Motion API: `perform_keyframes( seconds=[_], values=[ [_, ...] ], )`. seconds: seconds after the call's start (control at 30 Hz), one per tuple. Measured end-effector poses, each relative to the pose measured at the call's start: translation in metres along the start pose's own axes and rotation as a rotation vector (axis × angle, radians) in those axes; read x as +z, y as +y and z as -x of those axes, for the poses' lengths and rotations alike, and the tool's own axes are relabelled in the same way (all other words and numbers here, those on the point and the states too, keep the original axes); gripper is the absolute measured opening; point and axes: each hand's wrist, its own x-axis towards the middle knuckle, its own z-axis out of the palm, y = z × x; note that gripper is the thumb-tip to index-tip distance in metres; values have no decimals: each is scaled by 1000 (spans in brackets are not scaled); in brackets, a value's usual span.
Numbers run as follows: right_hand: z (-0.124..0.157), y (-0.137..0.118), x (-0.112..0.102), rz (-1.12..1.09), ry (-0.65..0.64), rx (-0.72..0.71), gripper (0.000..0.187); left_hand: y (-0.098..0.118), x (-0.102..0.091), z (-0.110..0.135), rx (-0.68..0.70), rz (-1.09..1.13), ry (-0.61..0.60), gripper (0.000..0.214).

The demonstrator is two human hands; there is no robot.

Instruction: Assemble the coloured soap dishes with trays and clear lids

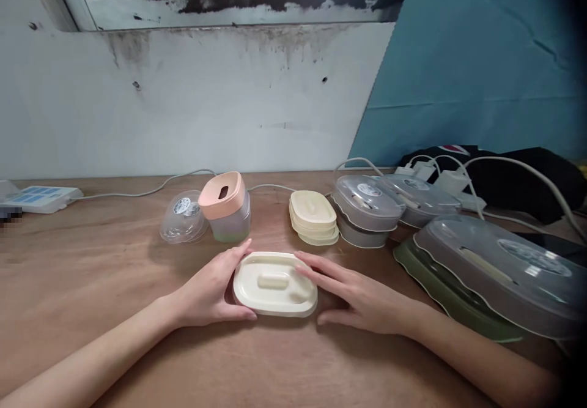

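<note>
In front of me on the wooden table is a cream plastic lid (273,281), oblong with a raised ridge in its middle. My left hand (213,292) grips its left end, thumb along the near edge and fingers behind the far edge. The outstretched fingertips of my right hand (355,298) rest on the lid's right end, with the thumb spread beside the near right corner. Just beyond, a stack of smaller cream lids (314,209) stands to the right. Whether anything lies under the larger lid is hidden.
Behind my left hand stand a container with a peach slotted top (224,197) and clear domed lids (183,218). Grey lidded containers (369,206) and a large grey-and-green one (495,261) fill the right side. White cables (137,192) run along the wall.
</note>
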Motion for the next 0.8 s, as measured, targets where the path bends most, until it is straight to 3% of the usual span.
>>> perform_keyframes(
  seconds=[0.07,0.13,0.8],
  values=[
    [1,0,2,-42,-57,109,80,1,-1,-1,-7,6,8,103],
    [1,-1,3,-70,-83,150,80,1,-1,-1,-10,-5,-8,99],
    [-2,-3,2,-61,-68,180,74,3,-3,0,-13,-30,-41,83]
  ],
)
